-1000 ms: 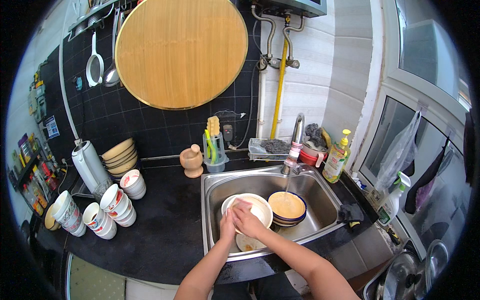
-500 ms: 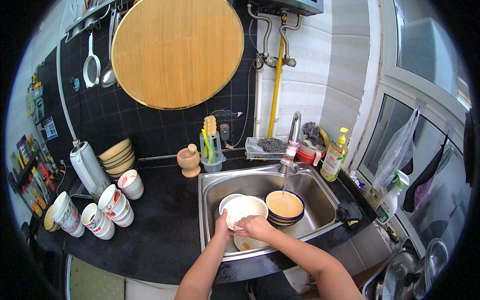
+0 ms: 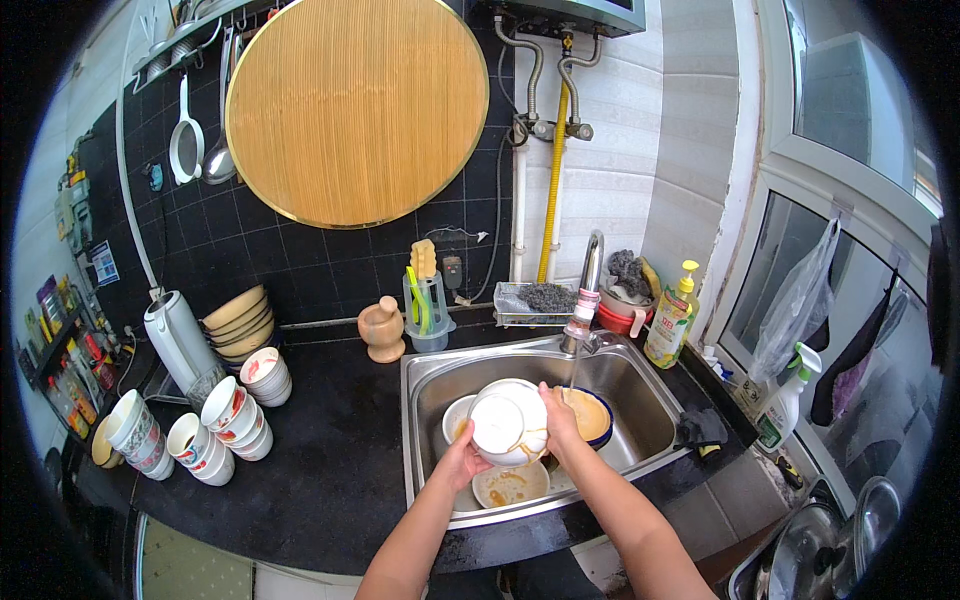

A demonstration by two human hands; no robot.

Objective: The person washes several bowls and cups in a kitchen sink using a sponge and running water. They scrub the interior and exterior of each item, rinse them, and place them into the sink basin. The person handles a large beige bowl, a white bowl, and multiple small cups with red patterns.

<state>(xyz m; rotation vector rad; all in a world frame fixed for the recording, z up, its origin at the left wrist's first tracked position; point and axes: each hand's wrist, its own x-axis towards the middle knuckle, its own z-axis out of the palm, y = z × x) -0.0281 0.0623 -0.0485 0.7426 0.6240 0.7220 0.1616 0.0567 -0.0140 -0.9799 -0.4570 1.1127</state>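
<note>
Gripping a white bowl [image 3: 508,424] from both sides, the person is holding it up over the steel sink [image 3: 430,378], bottom turned toward the camera. The fingers [image 3: 470,452] of the left hand [image 3: 462,462] are curling under its lower left edge, clamped on it, while the right hand [image 3: 558,418] is pressing against its right side, fingers together along the rim. The tilt seems meant to let water run off into the sink rather than onto the surface.

Below the bowl, inside the sink, a plate smeared with sauce [image 3: 509,484] is lying flat, and to the right of it a dish with orange residue [image 3: 589,414] is sitting under the tap [image 3: 586,285], probably waiting its turn. Behind the sink a bottle of yellow liquid [image 3: 671,316] is standing within easy reach. Left of the sink, on the dark surface [image 3: 330,450], cups [image 3: 235,415] are stacking in small towers beside a wooden mortar [image 3: 382,330].
</note>
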